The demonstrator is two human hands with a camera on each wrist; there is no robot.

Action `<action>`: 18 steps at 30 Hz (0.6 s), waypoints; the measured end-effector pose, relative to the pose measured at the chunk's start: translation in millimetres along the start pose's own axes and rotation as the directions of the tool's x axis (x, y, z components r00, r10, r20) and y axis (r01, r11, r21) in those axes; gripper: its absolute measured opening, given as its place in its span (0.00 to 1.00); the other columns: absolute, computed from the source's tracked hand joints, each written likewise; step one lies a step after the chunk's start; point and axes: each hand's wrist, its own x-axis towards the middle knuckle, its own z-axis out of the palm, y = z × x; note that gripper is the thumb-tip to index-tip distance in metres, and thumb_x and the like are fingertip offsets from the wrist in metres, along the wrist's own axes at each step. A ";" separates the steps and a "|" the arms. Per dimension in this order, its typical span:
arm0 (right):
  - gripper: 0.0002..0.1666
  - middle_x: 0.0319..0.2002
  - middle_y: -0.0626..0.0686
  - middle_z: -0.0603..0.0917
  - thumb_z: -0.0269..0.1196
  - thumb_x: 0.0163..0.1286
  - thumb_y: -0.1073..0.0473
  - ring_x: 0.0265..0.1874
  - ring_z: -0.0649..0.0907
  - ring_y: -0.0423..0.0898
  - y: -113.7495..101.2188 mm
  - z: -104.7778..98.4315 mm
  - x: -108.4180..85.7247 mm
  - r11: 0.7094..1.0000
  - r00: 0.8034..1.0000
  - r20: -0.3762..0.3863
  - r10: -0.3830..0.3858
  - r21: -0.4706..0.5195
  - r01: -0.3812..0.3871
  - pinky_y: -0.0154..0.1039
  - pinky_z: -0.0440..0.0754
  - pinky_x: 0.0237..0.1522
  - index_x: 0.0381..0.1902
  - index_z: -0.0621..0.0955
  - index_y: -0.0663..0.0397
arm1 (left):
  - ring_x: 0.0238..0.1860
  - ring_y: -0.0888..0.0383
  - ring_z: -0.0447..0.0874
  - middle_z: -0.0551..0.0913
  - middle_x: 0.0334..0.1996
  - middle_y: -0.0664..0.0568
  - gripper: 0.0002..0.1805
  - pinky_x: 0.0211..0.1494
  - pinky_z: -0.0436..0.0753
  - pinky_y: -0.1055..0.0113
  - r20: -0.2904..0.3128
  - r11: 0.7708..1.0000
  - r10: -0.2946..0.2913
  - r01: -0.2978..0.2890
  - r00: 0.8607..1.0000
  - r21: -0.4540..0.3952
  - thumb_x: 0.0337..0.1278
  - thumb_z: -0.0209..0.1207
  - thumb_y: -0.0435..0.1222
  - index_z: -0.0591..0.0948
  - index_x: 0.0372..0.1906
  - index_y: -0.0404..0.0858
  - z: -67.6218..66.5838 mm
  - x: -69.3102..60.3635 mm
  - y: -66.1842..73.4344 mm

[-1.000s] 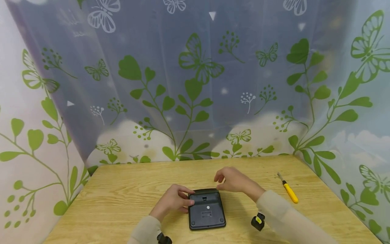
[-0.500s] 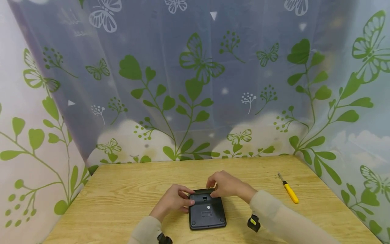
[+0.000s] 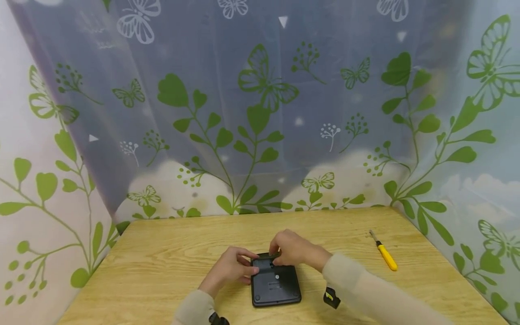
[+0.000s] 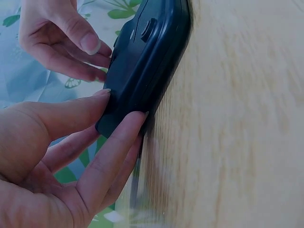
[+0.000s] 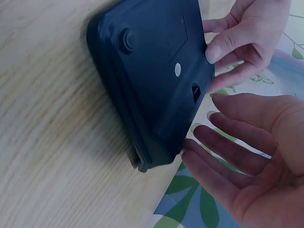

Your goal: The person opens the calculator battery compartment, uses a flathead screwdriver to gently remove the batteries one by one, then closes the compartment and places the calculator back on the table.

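Black device (image 3: 280, 289) on the counter (image 3: 170, 239) is pinched by the left hand (image 3: 232, 266), and the right hand (image 3: 293, 249), fingers loosely bent and empty, has been brought within reach of its slot (image 5: 195, 93).

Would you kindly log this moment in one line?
left hand: grips black device, left edge | right hand: at device's far end | yellow-handled tool: on table, untouched

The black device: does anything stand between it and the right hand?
Nothing visible does. The right hand is at the far end of the black device; the left hand grips its left side, and the yellow tool lies off to the right.
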 end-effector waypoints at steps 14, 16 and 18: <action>0.05 0.29 0.51 0.90 0.77 0.58 0.65 0.28 0.84 0.44 -7.6 12.0 0.2 0.988 0.998 -0.046 -0.034 -0.155 0.027 0.35 0.84 0.30 0.32 0.90 0.58 | 0.33 0.54 0.89 0.83 0.41 0.37 0.22 0.36 0.94 0.59 0.003 1.000 0.022 -0.022 1.000 -0.001 0.57 0.71 0.26 0.85 0.58 0.33 1.5 -1.7 -2.2; 0.05 0.29 0.51 0.89 0.77 0.58 0.64 0.29 0.84 0.45 -8.7 12.7 0.0 0.984 0.998 -0.051 -0.031 -0.179 0.021 0.36 0.85 0.32 0.32 0.90 0.58 | 0.32 0.55 0.89 0.83 0.41 0.37 0.22 0.36 0.94 0.59 0.002 1.000 0.028 -0.028 1.000 0.002 0.57 0.72 0.26 0.85 0.58 0.33 0.9 -2.1 -2.1; 0.06 0.30 0.51 0.89 0.77 0.59 0.63 0.30 0.85 0.46 -10.0 13.2 -0.3 0.979 0.998 -0.051 -0.030 -0.201 0.019 0.37 0.86 0.33 0.33 0.90 0.58 | 0.32 0.55 0.89 0.83 0.41 0.37 0.22 0.36 0.94 0.59 0.002 0.999 0.032 -0.032 0.999 0.004 0.57 0.72 0.26 0.85 0.58 0.32 0.5 -2.3 -2.5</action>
